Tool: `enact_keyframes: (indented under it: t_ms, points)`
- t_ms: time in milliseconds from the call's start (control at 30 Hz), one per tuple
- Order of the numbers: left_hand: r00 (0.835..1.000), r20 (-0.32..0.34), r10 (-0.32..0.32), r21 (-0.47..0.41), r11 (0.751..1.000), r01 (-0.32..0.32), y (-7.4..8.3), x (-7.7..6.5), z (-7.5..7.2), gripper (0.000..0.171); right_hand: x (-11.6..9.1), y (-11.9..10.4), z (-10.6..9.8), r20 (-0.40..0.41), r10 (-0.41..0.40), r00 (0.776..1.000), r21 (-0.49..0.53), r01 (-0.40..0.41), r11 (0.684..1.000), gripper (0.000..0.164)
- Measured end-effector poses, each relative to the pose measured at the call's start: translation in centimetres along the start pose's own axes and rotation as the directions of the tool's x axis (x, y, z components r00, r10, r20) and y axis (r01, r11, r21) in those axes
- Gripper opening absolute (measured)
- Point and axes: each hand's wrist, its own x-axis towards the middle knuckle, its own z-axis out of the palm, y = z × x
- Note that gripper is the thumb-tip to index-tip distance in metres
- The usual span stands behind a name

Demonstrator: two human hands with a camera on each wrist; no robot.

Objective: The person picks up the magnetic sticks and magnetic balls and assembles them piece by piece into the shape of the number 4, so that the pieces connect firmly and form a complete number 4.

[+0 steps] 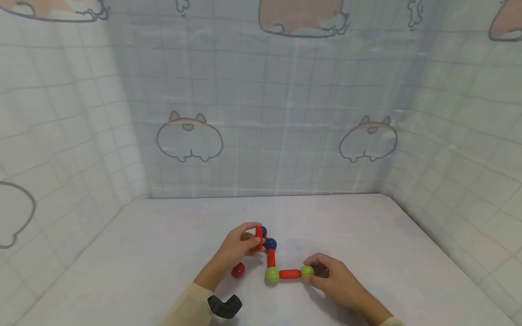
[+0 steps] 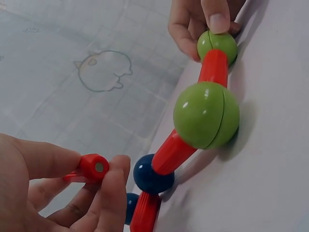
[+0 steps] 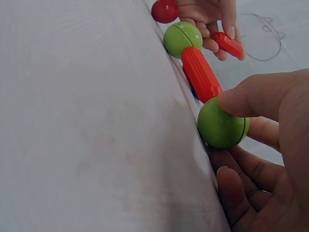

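Observation:
My left hand (image 1: 241, 242) pinches a short red rod (image 2: 94, 167) between thumb and fingers, with a small metal disc showing at its end. It is held near two dark blue balls (image 1: 270, 244). From the nearer blue ball a red rod (image 1: 271, 258) runs to a green ball (image 1: 272, 275). A second red rod (image 1: 290, 274) joins that ball to another green ball (image 3: 223, 123), which my right hand (image 1: 336, 280) grips with thumb and fingers. Another red rod (image 2: 145, 212) meets the blue ball at the far end.
A loose red ball (image 1: 238, 270) lies on the white table (image 1: 163, 253), below the left forearm. A black curved device (image 1: 225, 307) sits by the left wrist. Grid-patterned curtains (image 1: 265, 136) with cartoon animals stand behind and at both sides.

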Motion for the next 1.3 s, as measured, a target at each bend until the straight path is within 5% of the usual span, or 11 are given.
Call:
enact_keyframes:
  t_ms: [567,933,1300]
  points:
    - [1.000,0.014,0.004,0.056,0.998,-0.005,0.7,0.1,-0.1,0.047,0.1,0.2,0.5,0.024,-0.017,1.000,0.022,0.016,1.000,0.028]
    - [0.994,0.104,0.030,0.074,0.997,-0.038,1.7,1.2,1.6,0.044,0.2,0.3,0.8,0.024,-0.028,0.999,0.013,0.027,1.000,0.030]
    - [0.992,0.129,-0.009,0.152,0.988,-0.010,2.3,1.6,3.6,0.039,-0.1,0.7,-0.2,0.048,-0.024,0.999,-0.005,0.024,1.000,0.037]
